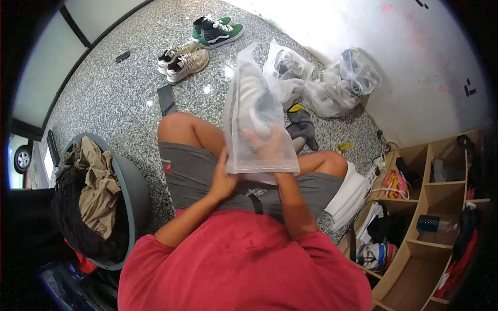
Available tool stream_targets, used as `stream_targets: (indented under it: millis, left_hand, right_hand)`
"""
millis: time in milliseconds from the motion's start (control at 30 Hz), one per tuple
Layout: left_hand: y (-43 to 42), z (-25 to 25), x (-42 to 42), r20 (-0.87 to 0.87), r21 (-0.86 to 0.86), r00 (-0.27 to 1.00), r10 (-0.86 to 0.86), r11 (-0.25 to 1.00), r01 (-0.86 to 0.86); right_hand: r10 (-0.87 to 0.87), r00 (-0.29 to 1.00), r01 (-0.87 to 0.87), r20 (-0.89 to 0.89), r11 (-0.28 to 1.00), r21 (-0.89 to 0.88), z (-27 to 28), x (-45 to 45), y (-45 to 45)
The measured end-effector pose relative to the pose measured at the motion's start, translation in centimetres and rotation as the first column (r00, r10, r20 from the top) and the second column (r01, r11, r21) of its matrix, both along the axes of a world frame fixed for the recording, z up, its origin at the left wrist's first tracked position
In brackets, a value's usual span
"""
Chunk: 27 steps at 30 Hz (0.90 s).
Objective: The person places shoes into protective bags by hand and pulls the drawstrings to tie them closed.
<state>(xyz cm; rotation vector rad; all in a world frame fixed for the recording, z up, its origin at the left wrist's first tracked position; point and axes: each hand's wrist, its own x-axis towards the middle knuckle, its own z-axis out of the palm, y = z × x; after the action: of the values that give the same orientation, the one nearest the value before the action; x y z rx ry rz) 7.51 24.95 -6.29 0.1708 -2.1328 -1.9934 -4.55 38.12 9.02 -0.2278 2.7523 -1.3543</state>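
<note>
A translucent white mesh bag stretches upward in front of me, above my crossed legs. Through its fabric shows a grey and white striped shoe. My right hand appears veiled by the mesh, past the bag's hemmed mouth, with its fingers closed around the lower part of the shoe. At the bag's lower left edge, my left hand grips the fabric; some of its fingers are hidden behind the bag.
Beige sneakers and green-black high-tops stand ahead. Several bagged shoes lie by the wall. A grey tub of clothes is left; a wooden compartment shelf is right. Dark grey gloves and white cloth lie nearby.
</note>
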Motion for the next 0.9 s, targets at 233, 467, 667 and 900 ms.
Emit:
stream_targets:
  millis: [233,467,667,900]
  left_hand:
    - [0.5,9.8,1.8,-0.032,0.028,0.988,0.151,0.988,-0.150]
    - [-2.1,4.9,1.6,-0.104,-0.243,0.994,0.017,0.969,-0.041]
    - [-1.0,4.8,3.3,0.117,0.128,0.988,0.104,0.985,-0.119]
    - [-1.6,4.5,2.9,0.150,0.111,0.984,0.096,0.987,-0.114]
  right_hand:
    - [0.337,0.941,-0.290,0.009,0.795,0.533,-2.4,-2.1,1.4]
    - [0.299,0.932,-0.359,0.205,0.677,0.642,-13.5,-3.8,1.8]
    - [0.307,0.928,-0.306,-0.213,0.951,0.037,-5.6,10.2,10.4]
    - [-0.338,0.817,0.446,0.467,0.884,-0.142,-6.1,11.3,17.5]
